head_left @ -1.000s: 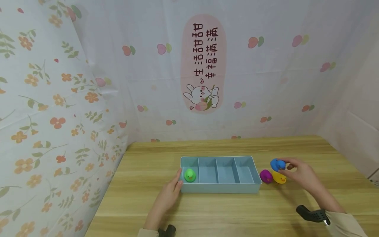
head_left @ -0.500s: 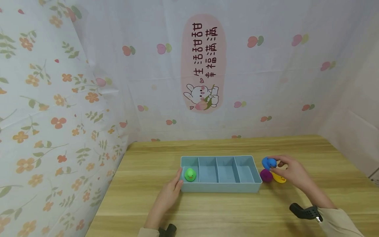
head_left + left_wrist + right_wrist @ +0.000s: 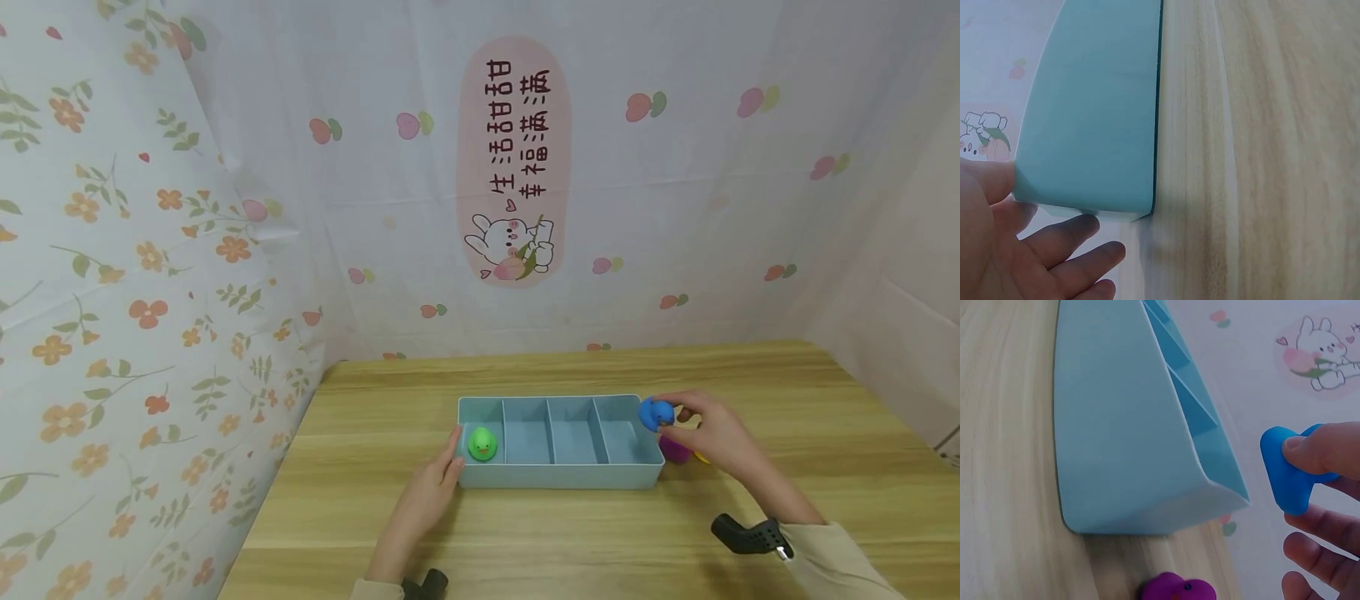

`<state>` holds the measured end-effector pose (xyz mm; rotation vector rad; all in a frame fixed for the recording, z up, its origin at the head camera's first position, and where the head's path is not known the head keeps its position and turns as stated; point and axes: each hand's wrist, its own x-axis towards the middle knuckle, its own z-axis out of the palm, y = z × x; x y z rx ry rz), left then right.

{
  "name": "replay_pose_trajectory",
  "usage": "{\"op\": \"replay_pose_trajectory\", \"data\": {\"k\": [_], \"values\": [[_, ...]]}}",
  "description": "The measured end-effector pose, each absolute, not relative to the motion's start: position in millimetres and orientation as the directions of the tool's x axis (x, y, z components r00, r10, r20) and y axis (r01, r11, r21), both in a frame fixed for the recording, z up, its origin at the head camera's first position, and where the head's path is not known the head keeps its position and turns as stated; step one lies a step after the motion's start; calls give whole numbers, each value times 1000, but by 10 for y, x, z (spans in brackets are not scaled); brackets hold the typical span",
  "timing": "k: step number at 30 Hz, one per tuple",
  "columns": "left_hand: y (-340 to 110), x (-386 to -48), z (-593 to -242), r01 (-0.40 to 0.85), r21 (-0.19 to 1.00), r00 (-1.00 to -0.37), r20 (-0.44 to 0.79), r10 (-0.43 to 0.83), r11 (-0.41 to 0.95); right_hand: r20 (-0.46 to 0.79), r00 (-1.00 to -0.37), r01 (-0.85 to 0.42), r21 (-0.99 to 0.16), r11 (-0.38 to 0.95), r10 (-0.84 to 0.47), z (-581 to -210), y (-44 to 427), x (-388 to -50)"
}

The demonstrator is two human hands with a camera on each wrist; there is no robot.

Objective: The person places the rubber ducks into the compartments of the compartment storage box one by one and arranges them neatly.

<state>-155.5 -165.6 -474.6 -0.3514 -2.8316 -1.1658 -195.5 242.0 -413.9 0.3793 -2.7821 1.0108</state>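
A pale blue box (image 3: 558,477) with a row of compartments lies lengthwise on the table. A green rubber duck (image 3: 482,445) sits in its leftmost compartment; the others hold nothing. My left hand (image 3: 427,492) holds the box's left end, thumb at the near corner and fingers along the end wall. Above the right end of the box, my right hand (image 3: 712,432) pinches a blue rubber duck (image 3: 656,413) between thumb and fingers. In the right wrist view that duck (image 3: 1288,472) is held off the box, past its rim.
A purple rubber duck (image 3: 674,451) stands on the wooden table (image 3: 570,542) just right of the box. Beside it, a yellow duck (image 3: 701,457) is mostly hidden by my right hand. Patterned cloth (image 3: 675,208) hangs behind the table and on the left.
My right hand has carried the blue duck leftward, from above the yellow and purple ducks to the box's right end. The left hand and the box have stayed put.
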Motion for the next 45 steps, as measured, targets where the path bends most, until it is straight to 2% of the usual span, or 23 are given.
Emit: {"op": "replay_pose_trajectory", "data": {"k": [18,38,45], "values": [[-1662,-1536,-4720,234,689,-971,132,198,686,304,-929,-361,-612,704,-212,-4210,2120,-1941],[-1672,-1523,-4729,233,695,-971,128,201,680,277,-929,-368,-625,688,-245,-4277,1886,-1936],[-1666,-1540,-4739,229,695,-973,133,190,682,302,-920,-389,-609,691,-251,-4305,1844,-1973]]}}
